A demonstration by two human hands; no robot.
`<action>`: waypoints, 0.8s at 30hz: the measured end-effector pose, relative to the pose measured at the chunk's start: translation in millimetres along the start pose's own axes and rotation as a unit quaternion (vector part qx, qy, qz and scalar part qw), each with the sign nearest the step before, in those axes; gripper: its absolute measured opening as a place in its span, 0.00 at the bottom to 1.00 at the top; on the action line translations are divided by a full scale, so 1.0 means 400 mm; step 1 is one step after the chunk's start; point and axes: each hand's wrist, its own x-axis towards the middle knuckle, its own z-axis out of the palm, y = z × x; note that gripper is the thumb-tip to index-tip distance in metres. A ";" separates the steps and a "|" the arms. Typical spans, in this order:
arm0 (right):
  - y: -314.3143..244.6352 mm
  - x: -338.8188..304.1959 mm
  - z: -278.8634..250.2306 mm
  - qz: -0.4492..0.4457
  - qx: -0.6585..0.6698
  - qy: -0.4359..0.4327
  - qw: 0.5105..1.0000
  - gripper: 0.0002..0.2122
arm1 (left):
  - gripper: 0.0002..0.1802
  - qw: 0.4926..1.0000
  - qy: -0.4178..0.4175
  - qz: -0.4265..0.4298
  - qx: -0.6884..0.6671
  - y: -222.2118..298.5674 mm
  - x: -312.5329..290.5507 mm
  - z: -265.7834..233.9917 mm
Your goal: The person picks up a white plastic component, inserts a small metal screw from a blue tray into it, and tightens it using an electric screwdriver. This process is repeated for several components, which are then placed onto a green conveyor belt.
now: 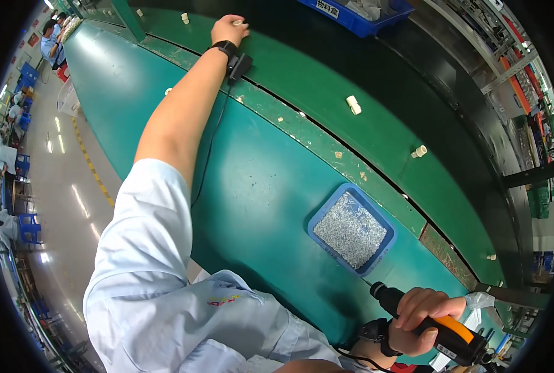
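My left hand [228,31] reaches far over the green belt at the back. Its fingers are closed on a small cream plastic fitting [238,23], mostly hidden by them. In my right hand [421,317], at the lower right, is a black and orange electric screwdriver [454,336], fingers wrapped round its body. The thin bit points up and left, close to the near corner of a blue tray [317,219]. Many small silvery screws [351,230] fill that tray. Other cream fittings lie apart on the belt, among them one fitting [353,105] and another fitting [419,151].
A green worktable [258,174] runs along the belt [308,87]. A larger blue bin [364,13] with clear bags stands beyond the belt. A black cable [211,149] hangs from my left wrist. Metal shelving [507,71] rises at the right; people [51,46] sit at the far left.
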 end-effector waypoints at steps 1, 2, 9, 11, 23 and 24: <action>0.000 -0.003 -0.002 0.001 0.000 0.000 1.000 0.15 | 0.13 0.998 -0.028 0.001 -0.060 0.032 -0.042 0.013; 0.000 -0.005 -0.003 -0.001 0.009 -0.006 1.000 0.15 | 0.12 0.990 -0.087 0.011 -0.115 0.059 -0.098 0.023; -0.029 -0.021 -0.032 0.010 0.035 -0.039 0.999 0.16 | 0.10 0.796 -0.531 -0.094 -0.276 0.375 -0.747 0.006; -0.029 -0.028 -0.039 -0.024 0.063 -0.082 0.994 0.16 | 0.11 0.767 -0.598 -0.109 -0.204 0.395 -0.907 -0.034; -0.046 -0.029 -0.057 -0.040 0.096 -0.153 0.983 0.15 | 0.14 0.787 -0.592 0.173 -0.012 0.307 -1.088 -0.041; -0.049 -0.028 -0.061 -0.041 0.096 -0.152 0.983 0.16 | 0.14 0.789 -0.591 0.165 -0.008 0.318 -1.087 -0.051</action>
